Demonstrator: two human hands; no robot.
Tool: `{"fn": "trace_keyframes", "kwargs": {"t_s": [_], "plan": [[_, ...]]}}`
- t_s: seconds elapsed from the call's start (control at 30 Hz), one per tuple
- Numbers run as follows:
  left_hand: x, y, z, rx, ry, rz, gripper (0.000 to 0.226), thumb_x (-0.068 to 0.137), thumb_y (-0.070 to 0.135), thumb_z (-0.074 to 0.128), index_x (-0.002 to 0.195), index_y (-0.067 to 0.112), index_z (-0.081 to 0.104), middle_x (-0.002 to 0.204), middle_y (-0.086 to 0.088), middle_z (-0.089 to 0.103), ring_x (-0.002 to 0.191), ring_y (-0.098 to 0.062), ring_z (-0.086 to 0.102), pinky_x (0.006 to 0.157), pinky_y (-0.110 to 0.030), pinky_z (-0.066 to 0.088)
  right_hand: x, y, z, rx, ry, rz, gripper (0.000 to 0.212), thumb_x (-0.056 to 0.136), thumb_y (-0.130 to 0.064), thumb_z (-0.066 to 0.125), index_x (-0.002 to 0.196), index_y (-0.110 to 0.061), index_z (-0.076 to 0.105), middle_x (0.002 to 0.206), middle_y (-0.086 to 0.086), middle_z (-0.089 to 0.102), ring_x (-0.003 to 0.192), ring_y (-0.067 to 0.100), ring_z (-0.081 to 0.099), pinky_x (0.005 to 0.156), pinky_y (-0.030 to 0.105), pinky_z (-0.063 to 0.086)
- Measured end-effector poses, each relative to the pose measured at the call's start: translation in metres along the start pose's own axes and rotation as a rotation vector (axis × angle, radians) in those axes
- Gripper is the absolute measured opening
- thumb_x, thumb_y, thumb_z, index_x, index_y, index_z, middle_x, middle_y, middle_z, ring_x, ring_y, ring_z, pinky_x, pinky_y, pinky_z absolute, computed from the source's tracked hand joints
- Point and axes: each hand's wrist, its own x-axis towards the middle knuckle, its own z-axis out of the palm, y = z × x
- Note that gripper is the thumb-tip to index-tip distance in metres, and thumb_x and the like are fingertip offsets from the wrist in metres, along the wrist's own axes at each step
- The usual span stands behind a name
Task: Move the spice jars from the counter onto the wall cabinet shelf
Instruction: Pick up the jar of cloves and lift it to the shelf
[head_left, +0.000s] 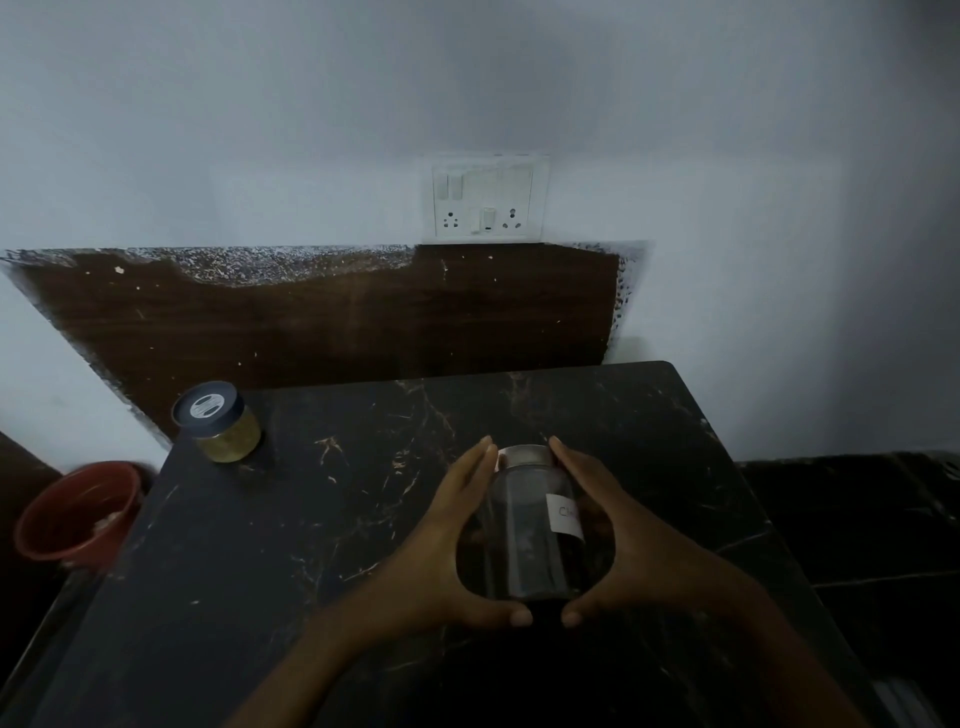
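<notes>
1. Filling the upper half of my view is the pale wall (311, 130) with a switchboard (485, 197) on it. No cabinet shelf shows, so I judge it lies above what I can see.
2. The dark marbled tabletop (675, 467) spreads below, with a red bucket (78, 512) beyond its left edge.
3. My left hand (447, 551) and right hand (639, 545) meet near the tabletop's middle, one on each side of the tall jar (519, 540), equally near to it.
4. The tall jar lies between my palms, its long axis running away from me: metal lid (525, 455) toward the wall, base toward my thumbs. I cannot tell whether the base touches the tabletop.
5. My fingers (475, 467) lie along its sides up to the lid and my thumbs curl round its near end, so both hands grip it.
6. The small jar (221, 423) stands upright at the back left corner, well apart and nearer my left hand. I judge it goes up afterwards.
7. A white label (563, 514) faces my right palm.
</notes>
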Motion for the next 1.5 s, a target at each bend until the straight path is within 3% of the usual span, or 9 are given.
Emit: {"fn": "trace_keyframes", "kwargs": {"t_s": [0.17,0.3,0.5,0.7,0.87,1.2,1.3,1.4,1.5], "plan": [[0.004,0.003,0.003,0.137,0.026,0.028,0.125,0.058,0.050,0.081,0.142,0.045,-0.012,0.144,0.036,-0.020,0.137,0.011,-0.005,0.110,-0.017,0.025,0.004,-0.001,0.006,-0.025,0.031,-0.051,0.129,0.053,-0.034,0.088,0.128,-0.064,-0.012,0.137,-0.038,0.001,0.133,0.000,0.015,0.106,0.018,0.022],[0.001,0.003,0.001,0.001,0.075,0.047,0.118,0.057,0.043,0.082,0.140,0.049,-0.002,0.143,0.038,-0.004,0.132,0.017,0.009,0.098,-0.002,0.030,-0.001,0.001,-0.002,0.031,-0.001,-0.030,0.131,0.055,-0.028,0.088,0.129,-0.065,-0.013,0.128,-0.047,-0.002,0.131,-0.003,0.013,0.105,0.019,0.020],[0.002,0.000,0.003,0.047,0.034,0.022,0.129,0.056,0.048,0.083,0.142,0.046,-0.014,0.144,0.038,-0.020,0.134,0.016,-0.006,0.104,-0.007,0.024,-0.002,-0.003,0.000,0.007,0.024,-0.046,0.124,0.053,-0.032,0.088,0.127,-0.066,-0.006,0.131,-0.043,0.003,0.134,0.002,0.014,0.109,0.026,0.022],[0.002,0.007,-0.001,0.029,0.070,0.034,0.125,0.054,0.042,0.086,0.138,0.049,-0.007,0.140,0.043,-0.007,0.127,0.025,0.006,0.093,0.004,0.028,-0.004,-0.010,-0.007,0.002,0.010,-0.075,0.126,0.053,-0.031,0.087,0.128,-0.063,-0.009,0.133,-0.045,-0.001,0.130,-0.004,0.013,0.095,0.006,0.023],[0.002,0.009,-0.004,0.022,0.074,0.049,0.125,0.055,0.038,0.087,0.141,0.045,-0.004,0.143,0.038,-0.002,0.128,0.023,0.011,0.094,0.003,0.028,-0.002,-0.013,-0.012,-0.017,0.022,-0.083,0.126,0.054,-0.029,0.088,0.125,-0.068,-0.008,0.125,-0.051,0.000,0.130,-0.002,0.014,0.097,0.012,0.025],[0.012,0.034,-0.028,0.127,0.085,0.119,0.129,0.056,0.037,0.088,0.148,0.033,-0.003,0.148,0.028,-0.003,0.139,0.004,0.011,0.109,-0.032,0.037,-0.004,-0.036,-0.031,-0.183,0.112,-0.174,0.126,0.052,-0.036,0.087,0.130,-0.061,-0.009,0.124,-0.053,-0.004,0.119,-0.020,0.015,0.091,0.002,0.020],[0.029,0.055,-0.045,0.220,0.130,0.188,0.130,0.056,0.039,0.087,0.147,0.033,-0.007,0.149,0.028,-0.010,0.138,0.008,0.005,0.109,-0.014,0.029,-0.003,-0.059,-0.055,-0.274,0.192,-0.218,0.126,0.053,-0.035,0.088,0.128,-0.061,-0.010,0.120,-0.055,-0.007,0.107,-0.036,0.010,0.084,-0.006,0.023],[0.052,0.082,-0.065,0.359,0.184,0.308,0.126,0.060,0.040,0.084,0.144,0.034,-0.010,0.151,0.023,-0.017,0.132,0.020,-0.006,0.097,0.007,0.016,-0.001,-0.086,-0.083,-0.349,0.306,-0.291,0.128,0.051,-0.036,0.089,0.127,-0.062,-0.011,0.127,-0.048,0.002,0.126,-0.010,0.020,0.100,0.012,0.034],[0.073,0.111,-0.085,0.486,0.250,0.418,0.124,0.063,0.042,0.082,0.144,0.036,-0.010,0.152,0.021,-0.019,0.132,0.021,-0.010,0.102,0.000,0.019,-0.004,-0.110,-0.111,-0.381,0.407,-0.389,0.127,0.051,-0.032,0.089,0.130,-0.059,-0.008,0.136,-0.036,0.008,0.131,0.003,0.027,0.101,0.017,0.039]]}}
